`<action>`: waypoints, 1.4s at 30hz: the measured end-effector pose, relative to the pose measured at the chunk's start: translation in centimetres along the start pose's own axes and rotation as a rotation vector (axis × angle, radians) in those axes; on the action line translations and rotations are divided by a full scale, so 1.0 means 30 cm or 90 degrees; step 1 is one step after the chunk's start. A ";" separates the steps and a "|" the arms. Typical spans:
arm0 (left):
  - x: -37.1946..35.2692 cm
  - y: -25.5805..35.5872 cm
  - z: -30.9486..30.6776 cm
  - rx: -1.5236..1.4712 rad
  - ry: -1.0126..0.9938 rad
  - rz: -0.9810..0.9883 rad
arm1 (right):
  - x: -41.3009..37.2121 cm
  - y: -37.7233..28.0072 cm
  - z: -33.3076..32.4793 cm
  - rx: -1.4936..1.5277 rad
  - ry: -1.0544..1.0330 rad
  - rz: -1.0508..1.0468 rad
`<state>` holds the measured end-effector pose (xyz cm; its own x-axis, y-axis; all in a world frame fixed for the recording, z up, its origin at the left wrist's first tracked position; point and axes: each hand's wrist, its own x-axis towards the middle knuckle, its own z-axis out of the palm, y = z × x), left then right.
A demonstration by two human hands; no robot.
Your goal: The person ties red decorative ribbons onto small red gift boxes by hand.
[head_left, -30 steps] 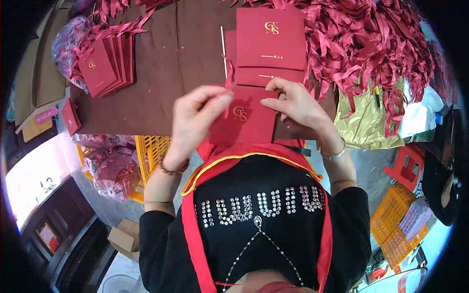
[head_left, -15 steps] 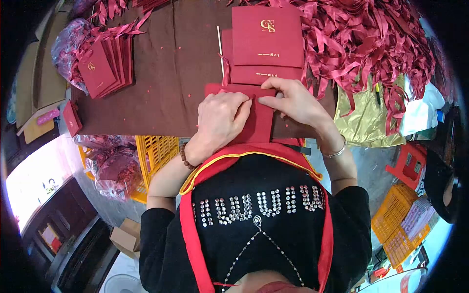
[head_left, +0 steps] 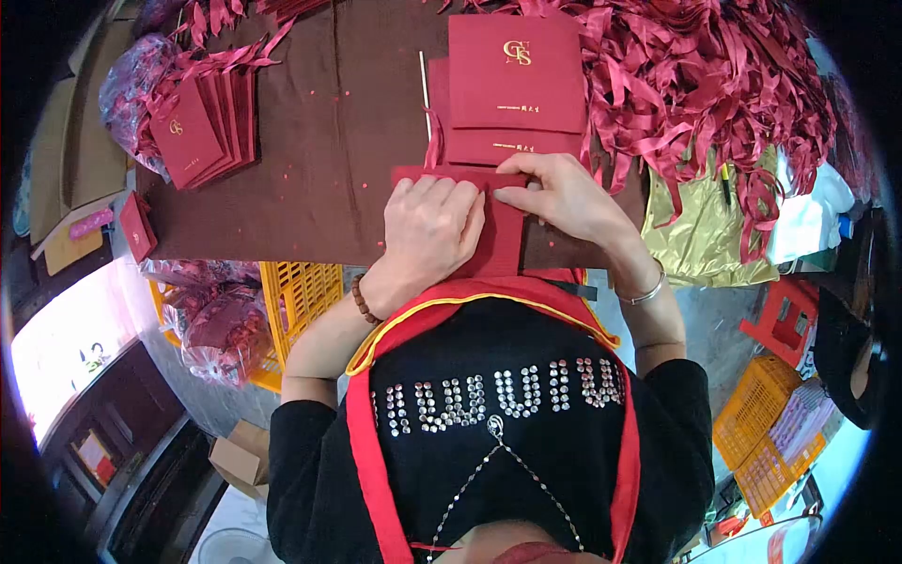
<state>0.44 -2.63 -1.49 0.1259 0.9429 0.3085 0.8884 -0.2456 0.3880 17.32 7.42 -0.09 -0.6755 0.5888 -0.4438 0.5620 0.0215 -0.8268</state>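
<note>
A flat, dark red gift bag [head_left: 495,240] lies at the near edge of the table in front of my chest. My left hand [head_left: 434,226] rests on its left part, fingers curled and thumb tucked against them, and hides much of it. Thumb and index finger of my right hand [head_left: 561,195] close on the bag's upper right part. Whatever small piece sits between the fingertips cannot be made out. Just beyond my hands, more red bags [head_left: 516,80] with gold lettering lie stacked, a ribbon [head_left: 434,141] hanging at their left side.
A large heap of red ribbons [head_left: 695,85] covers the table's right side, above a gold plastic sheet [head_left: 705,230]. Fanned red bags [head_left: 202,132] stand at the left on the brown tablecloth [head_left: 310,188]. Yellow crates [head_left: 303,305] sit below the table edge.
My left hand's fingers have curled in slightly and the hand has shifted a little. My right hand has dipped slightly, staying at the bag's upper right.
</note>
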 end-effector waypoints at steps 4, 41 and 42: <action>0.001 0.001 -0.008 0.044 0.006 0.033 | 0.005 -0.015 0.002 -0.001 0.000 -0.010; 0.005 0.002 -0.103 0.071 0.036 0.037 | -0.013 -0.042 0.022 0.008 -0.012 -0.110; -0.001 -0.011 -0.112 0.055 -0.002 0.008 | -0.016 -0.051 0.023 0.011 -0.015 -0.096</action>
<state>-1.34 -3.33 1.27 0.1380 0.9408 0.3097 0.9214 -0.2366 0.3082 16.47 6.53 1.15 -0.7629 0.5606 -0.3220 0.4451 0.0943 -0.8905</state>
